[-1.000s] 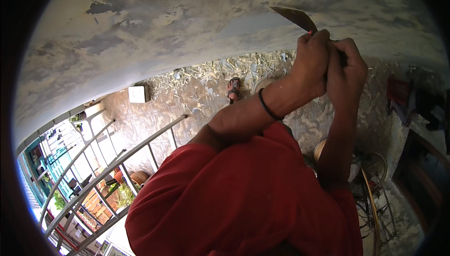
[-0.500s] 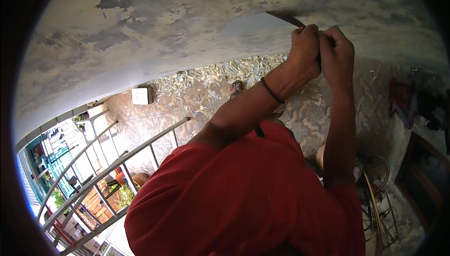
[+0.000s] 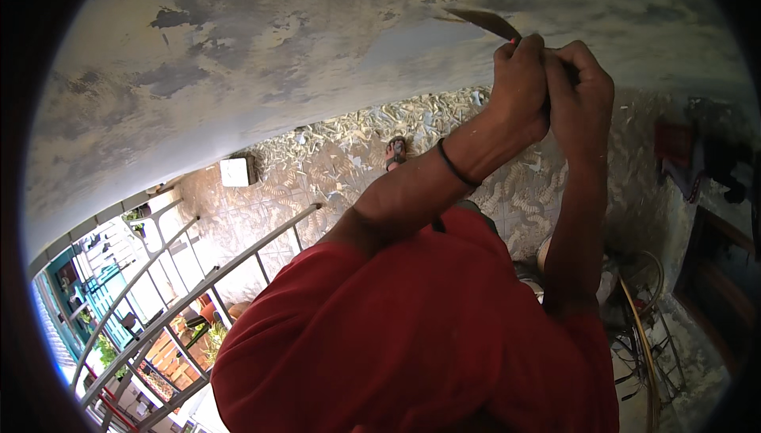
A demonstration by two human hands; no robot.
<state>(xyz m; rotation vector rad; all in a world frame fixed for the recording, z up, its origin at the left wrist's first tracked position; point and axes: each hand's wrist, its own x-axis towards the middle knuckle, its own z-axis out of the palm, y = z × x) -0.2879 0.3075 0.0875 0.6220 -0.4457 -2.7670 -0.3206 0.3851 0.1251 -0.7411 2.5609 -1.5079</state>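
Note:
A scraper with a broad dark blade [image 3: 487,21] is against the patchy wall [image 3: 261,45], at the edge of a smooth grey bare patch. A thin pale sliver shows at the blade's tip. My left hand [image 3: 521,84] is closed round the scraper just behind the blade, and a bit of red shows by its fingers. Pressed up beside it, my right hand [image 3: 583,96] is closed at the rear end of the scraper. Most of the handle is hidden inside my hands.
Pale paint shavings [image 3: 357,132] litter the tiled floor along the wall's foot. A white box-shaped thing [image 3: 235,171] stands on the floor. Metal railings [image 3: 230,267] run along the left. Dark frames and bent rods [image 3: 634,330] are at the lower right.
Both hands have shifted slightly, the right one a little to the right. The scraper blade has moved up the picture and shows more of its flat face, with a pale sliver at its tip.

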